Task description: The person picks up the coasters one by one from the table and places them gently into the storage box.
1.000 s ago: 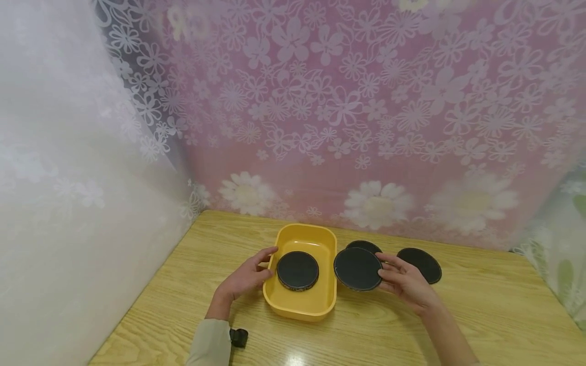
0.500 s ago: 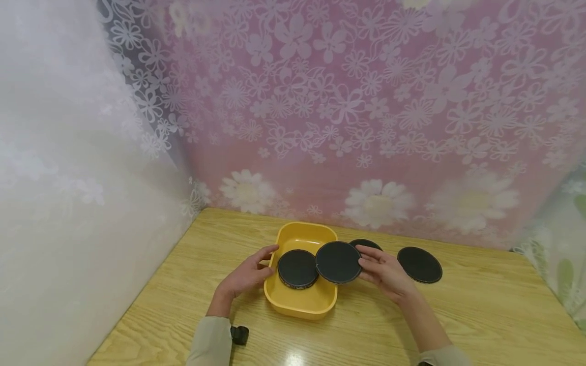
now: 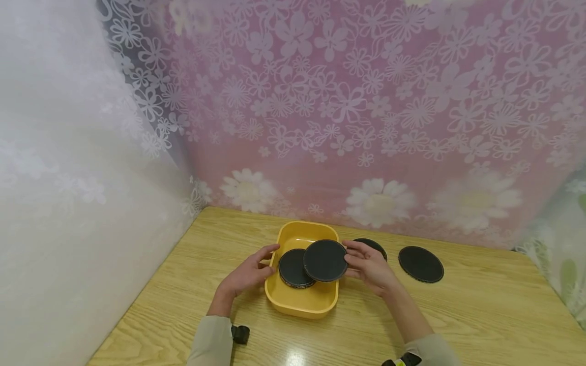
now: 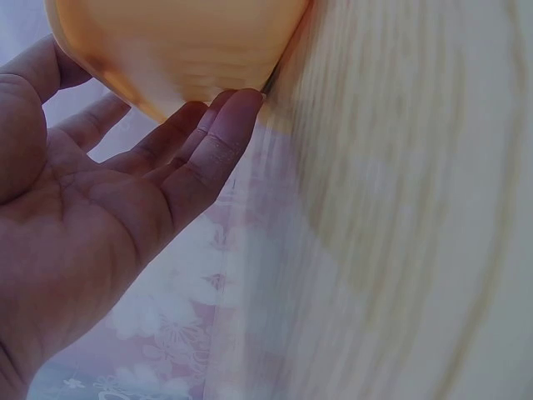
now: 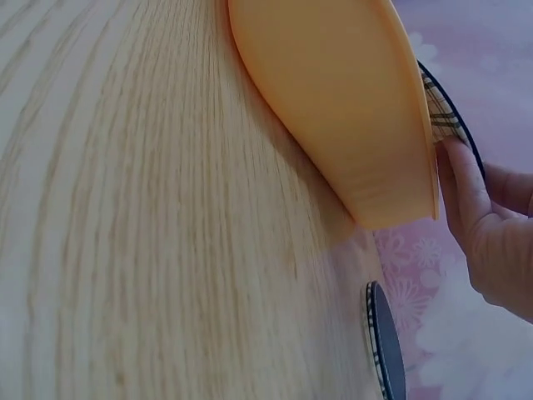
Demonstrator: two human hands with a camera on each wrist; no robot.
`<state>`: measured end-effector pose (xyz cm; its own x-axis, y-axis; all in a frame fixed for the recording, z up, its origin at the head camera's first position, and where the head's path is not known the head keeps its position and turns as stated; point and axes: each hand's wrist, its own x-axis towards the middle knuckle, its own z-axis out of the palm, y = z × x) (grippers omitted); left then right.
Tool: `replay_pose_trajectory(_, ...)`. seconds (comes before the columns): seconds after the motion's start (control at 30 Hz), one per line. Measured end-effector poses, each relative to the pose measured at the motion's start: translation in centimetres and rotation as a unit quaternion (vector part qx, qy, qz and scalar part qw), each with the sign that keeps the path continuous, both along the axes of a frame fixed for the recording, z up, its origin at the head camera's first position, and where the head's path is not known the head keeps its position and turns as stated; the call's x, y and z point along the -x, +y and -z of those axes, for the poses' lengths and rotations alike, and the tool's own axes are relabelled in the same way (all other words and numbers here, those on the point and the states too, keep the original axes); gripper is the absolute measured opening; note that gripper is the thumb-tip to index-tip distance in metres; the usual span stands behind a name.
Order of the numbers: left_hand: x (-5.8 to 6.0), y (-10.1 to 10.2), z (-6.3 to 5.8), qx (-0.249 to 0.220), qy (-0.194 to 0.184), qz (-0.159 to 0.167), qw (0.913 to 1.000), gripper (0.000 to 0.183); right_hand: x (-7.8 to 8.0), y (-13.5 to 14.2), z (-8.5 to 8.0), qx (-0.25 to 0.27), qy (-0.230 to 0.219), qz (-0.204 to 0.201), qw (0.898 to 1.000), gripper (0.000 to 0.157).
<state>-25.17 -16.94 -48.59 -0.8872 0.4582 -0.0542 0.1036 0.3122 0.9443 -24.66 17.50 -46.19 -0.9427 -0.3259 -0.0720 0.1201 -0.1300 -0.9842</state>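
Note:
A yellow bin [image 3: 302,307] stands on the table with a black round coaster [image 3: 293,267] lying inside, possibly on top of others. My right hand [image 3: 373,269] pinches another black coaster [image 3: 325,260] by its right edge. It is held over the bin's right part and overlaps the lower coaster in the head view; its plaid underside [image 5: 441,117] shows in the right wrist view. At the bin's left side, my left hand [image 3: 247,274] rests its fingertips against the wall and rim. Its fingers are extended along the outer wall [image 4: 183,50] in the left wrist view.
Right of the bin, a coaster [image 3: 421,264] lies on the wooden table [image 3: 480,305]. Another coaster [image 3: 373,246] near the back is partly hidden by the right hand. A flowered curtain [image 3: 320,152] hangs behind the table, and a pale one [image 3: 91,203] at the left.
My right hand has carried its coaster leftward from beside the bin to over it. The left hand has stayed at the bin's left side.

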Motion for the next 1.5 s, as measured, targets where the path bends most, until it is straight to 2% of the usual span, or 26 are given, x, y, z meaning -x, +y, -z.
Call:
replay_pose_trajectory(0.23, 0.0, -0.1, -0.2, -0.009, -0.004, 0.000, 1.0000, 0.064, 0.3, -2.1, -1.1, -0.072, 0.018, 0.025, 0.997, 0.047)
replay_pose_trajectory(0.47, 0.1, -0.1, 0.1, -0.008, 0.001, 0.006, 0.9999, 0.064, 0.6, -3.8, -1.8, -0.127, 0.021, 0.028, 0.991, 0.048)
replay_pose_trajectory(0.77, 0.1, 0.1, 0.0, -0.004, 0.002, 0.001, 1.0000, 0.064, 0.5, -5.3, -1.1, -0.124, 0.030, 0.005, 0.992, 0.064)
replay_pose_trajectory(1.1, 0.0, 0.1, 0.0, -0.002, 0.003, 0.000, 1.0000, 0.064, 0.0, -7.1, -1.2, -0.139, 0.054, -0.002, 0.989, 0.064)
replay_pose_trajectory(1.23, 0.0, 0.1, -0.1, -0.002, 0.005, 0.001, 1.0000, 0.064, -0.1, -7.3, -1.3, -0.187, 0.067, 0.007, 0.980, 0.065)
replay_pose_trajectory(1.5, 0.1, 0.0, 0.1, -0.002, 0.004, 0.001, 1.0000, 0.064, 0.3, -8.1, -1.3, -0.316, 0.098, 0.023, 0.944, 0.065)
